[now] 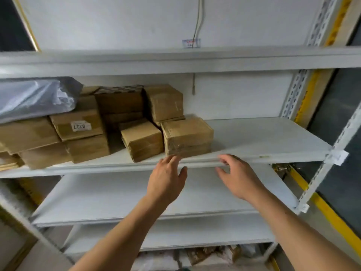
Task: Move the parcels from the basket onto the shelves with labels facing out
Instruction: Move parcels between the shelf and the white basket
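Reaching toward a shelf (263,141) of boxes (186,134), both hands, left (166,180) and right (239,177), hang empty, fingers loose. One label (81,126) reads "0227" upside down; others unreadable.

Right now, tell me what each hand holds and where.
Nothing. The left hand and right hand are open near the shelf edge, just below the nearest box.

Storeroom, metal shelving (254,141), cardboard parcels (187,133)

Soft, even indoor light — no hard shadows, only dimness behind the stacked brown cardboard boxes (125,118). Motion blur smears everything slightly; wide-angle distortion bends the white metal shelf boards (263,137) toward the edges.
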The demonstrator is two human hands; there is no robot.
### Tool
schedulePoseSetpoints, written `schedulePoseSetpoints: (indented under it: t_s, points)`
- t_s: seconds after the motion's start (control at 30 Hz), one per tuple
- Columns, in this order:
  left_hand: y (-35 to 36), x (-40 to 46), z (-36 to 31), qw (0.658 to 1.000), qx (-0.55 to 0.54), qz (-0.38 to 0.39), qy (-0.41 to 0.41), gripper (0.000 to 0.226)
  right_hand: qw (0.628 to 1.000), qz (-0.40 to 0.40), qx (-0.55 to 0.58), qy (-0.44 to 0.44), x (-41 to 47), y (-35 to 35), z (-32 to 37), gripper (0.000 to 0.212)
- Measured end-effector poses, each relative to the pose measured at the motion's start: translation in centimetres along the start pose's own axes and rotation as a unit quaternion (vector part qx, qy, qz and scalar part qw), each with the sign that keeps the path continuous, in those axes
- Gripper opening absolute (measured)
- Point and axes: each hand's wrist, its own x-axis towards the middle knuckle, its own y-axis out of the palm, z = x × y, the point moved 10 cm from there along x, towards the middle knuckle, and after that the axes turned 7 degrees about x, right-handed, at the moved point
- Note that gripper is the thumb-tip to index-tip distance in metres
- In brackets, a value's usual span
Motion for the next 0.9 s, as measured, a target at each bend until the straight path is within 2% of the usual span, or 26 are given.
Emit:
schedulePoseSetpoints:
  t_s: [0.17, 0.3, 0.4, 0.43, 0.53, 0.57, 0.73, 0.8, 0.9]
  points:
    - [-1.1, 3.9, 4.3, 0.996, -0.039, -0.059, -0.046, 0.053, 0.999, -0.046, 0.015, 0.005, 6.9, 1.0, 3.3, 0.069]
    - [1.9, 7.2, 6.6, 0.991, -0.103, -0.038, -0.072, 0.055, 0.994, -0.056, 0.058, 0.079, 11.3, 2.6, 2.2, 0.086]
    - [4.0, 8.0, 7.0, 0.985, -0.144, -0.027, -0.09, 0.067, 0.982, -0.056, 0.119, 0.134, 12.4, 4.1, 0.5, 0.097]
    - [4.6, 8.1, 6.8, 0.983, -0.156, -0.024, -0.09, 0.073, 0.977, -0.062, 0.142, 0.144, 12.6, 4.5, -0.1, 0.092]
    - [5.3, 8.4, 5.4, 0.981, -0.181, -0.024, -0.062, 0.086, 0.953, -0.124, 0.228, 0.156, 13.1, 3.7, -1.2, 0.059]
    - [5.5, 8.4, 4.7, 0.981, -0.188, -0.023, -0.049, 0.089, 0.941, -0.147, 0.26, 0.157, 13.2, 3.2, -1.6, 0.055]
    - [5.0, 8.6, 0.0, 0.967, -0.243, -0.049, 0.055, 0.092, 0.872, -0.219, 0.408, 0.157, 12.4, 0.3, -2.0, 0.091]
    - [4.9, 8.5, -1.6, 0.96, -0.261, -0.051, 0.088, 0.088, 0.849, -0.249, 0.441, 0.148, 11.7, -1.0, -2.1, 0.089]
    - [4.5, 9.0, -2.2, 0.947, -0.296, -0.056, 0.108, 0.067, 0.814, -0.287, 0.487, 0.134, 10.1, -2.8, -2.9, 0.072]
